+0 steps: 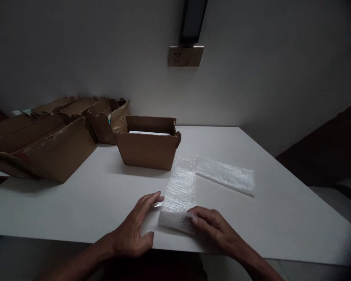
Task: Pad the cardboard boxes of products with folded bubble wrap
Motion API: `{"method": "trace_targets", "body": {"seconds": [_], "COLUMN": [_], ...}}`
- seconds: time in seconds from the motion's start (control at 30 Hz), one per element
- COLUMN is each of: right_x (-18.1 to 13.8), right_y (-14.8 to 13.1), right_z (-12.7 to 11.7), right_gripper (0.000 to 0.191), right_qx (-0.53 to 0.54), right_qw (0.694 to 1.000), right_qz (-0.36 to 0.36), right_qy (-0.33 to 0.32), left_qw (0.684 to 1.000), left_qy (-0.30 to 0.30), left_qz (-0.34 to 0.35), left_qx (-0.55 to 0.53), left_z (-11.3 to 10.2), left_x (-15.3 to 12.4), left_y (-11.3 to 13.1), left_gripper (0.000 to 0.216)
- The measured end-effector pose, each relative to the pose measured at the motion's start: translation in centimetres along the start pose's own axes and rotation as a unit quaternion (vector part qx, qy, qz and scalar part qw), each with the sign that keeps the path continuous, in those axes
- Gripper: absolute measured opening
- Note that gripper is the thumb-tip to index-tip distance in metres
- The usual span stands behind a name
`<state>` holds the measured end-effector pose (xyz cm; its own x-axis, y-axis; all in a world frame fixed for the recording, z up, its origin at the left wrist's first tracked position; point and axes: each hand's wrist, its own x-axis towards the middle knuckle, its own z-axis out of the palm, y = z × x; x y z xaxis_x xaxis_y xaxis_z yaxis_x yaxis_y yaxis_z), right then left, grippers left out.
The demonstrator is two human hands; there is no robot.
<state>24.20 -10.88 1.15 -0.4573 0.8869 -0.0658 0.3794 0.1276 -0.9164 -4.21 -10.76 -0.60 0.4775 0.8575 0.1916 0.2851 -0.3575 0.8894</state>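
Observation:
A strip of bubble wrap (179, 191) lies lengthwise on the white table (280, 210), its near end folded over into a thick edge. My right hand (212, 226) rests flat on that near end, fingers stretched out and pressing it down. To the left of the strip my left hand (136, 230) lies flat on the table, fingers open, fingertips nearly touching the wrap's left edge. A second bubble wrap strip (226, 175) lies crosswise to the right, joined at the far end.
An open cardboard box (148, 150) with something white inside stands just behind the wrap. Several more cardboard boxes (51, 138) are piled at the left. A wall socket (185, 56) is on the wall behind. A dark piece of furniture (330, 148) stands at the right.

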Motion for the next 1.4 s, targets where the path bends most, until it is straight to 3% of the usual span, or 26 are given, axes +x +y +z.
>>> {"method": "trace_targets", "body": {"seconds": [0.1, 0.17, 0.23, 0.27, 0.3, 0.37, 0.43, 0.5, 0.57, 0.63, 0.7, 0.8, 0.83, 0.9, 0.97, 1.07, 1.13, 1.2, 1.3, 1.4], "right_x": [0.1, -0.3, -1.0, -1.3, -1.6, -1.6, -1.2, -0.7, -0.6, -0.9, -1.3, -1.7, -1.7, -1.5, -1.3, -1.3, -1.6, -1.9, -1.9, -1.0], "right_y": [0.7, 1.3, 1.7, 1.8, 1.8, 1.7, 1.3, 1.0, 0.6, 0.3, 0.2, 0.1, 0.1, 0.1, 0.2, 0.6, 0.9, 1.1, 1.0, 0.7], "right_z": [0.0, 0.2, 0.7, 1.0, 1.4, 2.2, 2.9, 3.3, 3.3, 3.2, 3.0, 3.1, 3.2, 3.6, 4.1, 4.6, 4.7, 4.6, 4.3, 4.3], "right_gripper": [0.034, 0.028, 0.033, 0.038, 0.042, 0.043, 0.030, 0.017, 0.022, 0.022, 0.020, 0.022, 0.026, 0.028, 0.025, 0.021, 0.023, 0.026, 0.033, 0.040], "right_qx": [0.012, -0.055, -0.174, -0.234, -0.287, -0.359, -0.389, -0.385, -0.345, -0.285, -0.251, -0.310, -0.341, -0.391, -0.416, -0.379, -0.315, -0.280, -0.339, -0.414], "right_qw": [0.998, 0.986, 0.945, 0.921, 0.905, 0.895, 0.893, 0.892, 0.907, 0.936, 0.949, 0.902, 0.880, 0.859, 0.857, 0.878, 0.913, 0.930, 0.894, 0.855], "right_qz": [0.020, 0.003, -0.056, -0.094, -0.128, -0.167, -0.175, -0.178, -0.173, -0.148, -0.133, -0.189, -0.214, -0.238, -0.238, -0.223, -0.197, -0.176, -0.198, -0.232], "right_qy": [0.057, 0.156, 0.270, 0.296, 0.287, 0.204, 0.146, 0.155, 0.169, 0.141, 0.137, 0.234, 0.254, 0.231, 0.192, 0.190, 0.170, 0.160, 0.218, 0.208], "left_qw": [0.998, 0.994, 0.991, 0.989, 0.988, 0.986, 0.981, 0.977, 0.975, 0.982, 0.991, 0.988, 0.986, 0.983, 0.977, 0.970, 0.977, 0.989, 0.988, 0.978], "left_qy": [0.005, 0.026, 0.036, 0.037, 0.037, 0.048, 0.066, 0.061, 0.019, -0.016, -0.028, -0.021, -0.009, 0.031, 0.057, 0.025, -0.012, -0.028, -0.014, 0.024], "left_qz": [-0.065, -0.101, -0.116, -0.116, -0.110, -0.080, -0.021, 0.063, 0.125, 0.102, 0.015, -0.065, -0.061, -0.017, 0.060, 0.153, 0.135, 0.055, -0.037, -0.033], "left_qx": [0.005, 0.029, 0.060, 0.078, 0.098, 0.141, 0.179, 0.195, 0.186, 0.157, 0.131, 0.140, 0.153, 0.180, 0.195, 0.187, 0.162, 0.137, 0.147, 0.202], "left_z": [2.1, 3.0, 3.6, 3.7, 3.7, 3.6, 3.3, 2.9, 2.5, 2.2, 2.2, 2.6, 2.8, 3.1, 3.1, 2.6, 2.2, 2.0, 2.2, 2.5], "left_x": [1.8, 3.7, 5.2, 5.7, 5.9, 5.8, 5.1, 4.0, 2.9, 2.0, 1.7, 2.3, 2.6, 3.0, 2.8, 1.7, 0.8, 0.4, 1.1, 2.5], "left_y": [0.4, 0.0, -0.6, -1.0, -1.2, -1.6, -1.5, -1.0, -0.2, 0.6, 1.0, 0.5, 0.2, -0.4, -0.6, 0.1, 0.7, 1.0, 0.5, -0.3], "left_gripper": [0.074, 0.062, 0.064, 0.067, 0.070, 0.071, 0.065, 0.061, 0.057, 0.055, 0.055, 0.061, 0.063, 0.064, 0.063, 0.068, 0.070, 0.069, 0.065, 0.058]}}
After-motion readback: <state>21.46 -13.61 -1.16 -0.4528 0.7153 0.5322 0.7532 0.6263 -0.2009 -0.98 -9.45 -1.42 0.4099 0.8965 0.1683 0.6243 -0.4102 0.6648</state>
